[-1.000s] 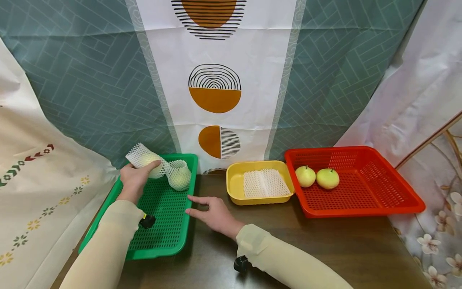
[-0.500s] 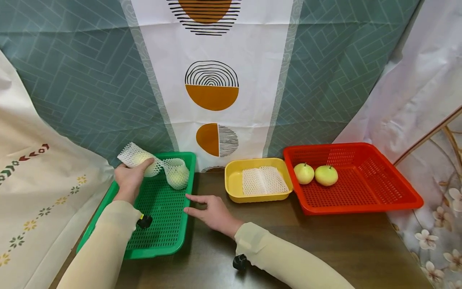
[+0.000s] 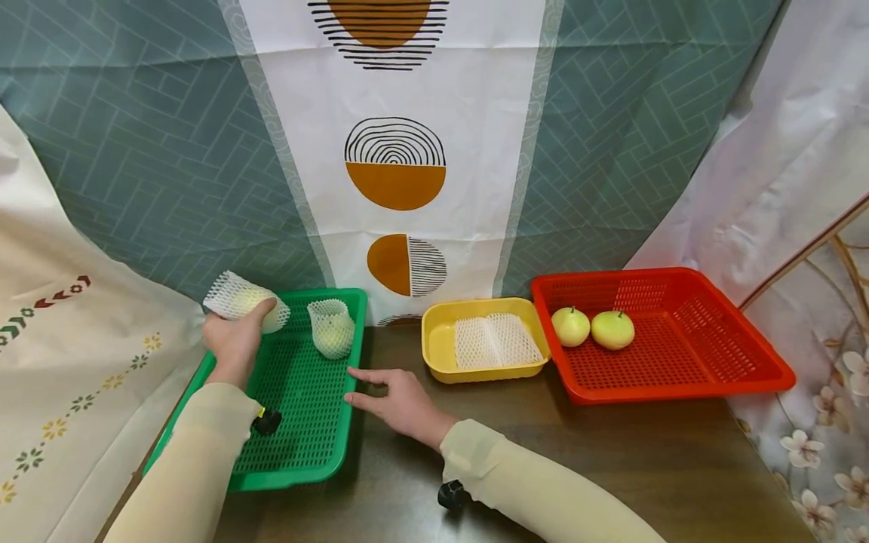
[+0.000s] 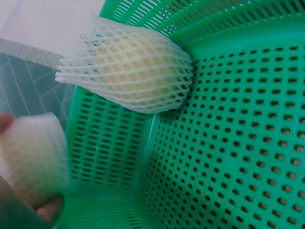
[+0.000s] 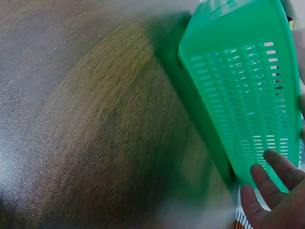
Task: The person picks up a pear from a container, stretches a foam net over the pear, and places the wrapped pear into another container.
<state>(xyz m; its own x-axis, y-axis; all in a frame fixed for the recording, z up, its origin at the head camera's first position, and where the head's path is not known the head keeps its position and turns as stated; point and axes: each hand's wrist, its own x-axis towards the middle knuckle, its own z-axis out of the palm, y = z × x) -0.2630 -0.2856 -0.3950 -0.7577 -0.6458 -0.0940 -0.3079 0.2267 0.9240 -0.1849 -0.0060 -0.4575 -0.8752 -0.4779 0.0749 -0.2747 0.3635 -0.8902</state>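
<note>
My left hand (image 3: pixel 234 343) grips a pale yellow pear (image 3: pixel 246 300) sleeved in white foam netting, above the back left corner of the green basket (image 3: pixel 358 422). In the left wrist view the gripped netted pear (image 4: pixel 35 157) is partly cut off by the frame. Another netted pear (image 3: pixel 333 335) stands at the back right of the basket, its netting open at the top; the left wrist view shows this pear (image 4: pixel 138 71) close up. My right hand (image 3: pixel 400 400) has its fingers extended at the basket's right rim, with several fingers (image 5: pixel 267 186) along the outer wall.
A yellow tray (image 3: pixel 441 372) holding flat white foam nets (image 3: pixel 498 341) stands at mid-table. Beside it, a red basket (image 3: pixel 686 392) contains two bare yellow-green pears (image 3: pixel 571 326). Patterned cloth (image 3: pixel 434 188) hangs behind the dark wooden table (image 3: pixel 400 483).
My left hand has moved left with its netted pear, away from the other netted pear, so a gap now shows between their nets. My right hand stays at the rim.
</note>
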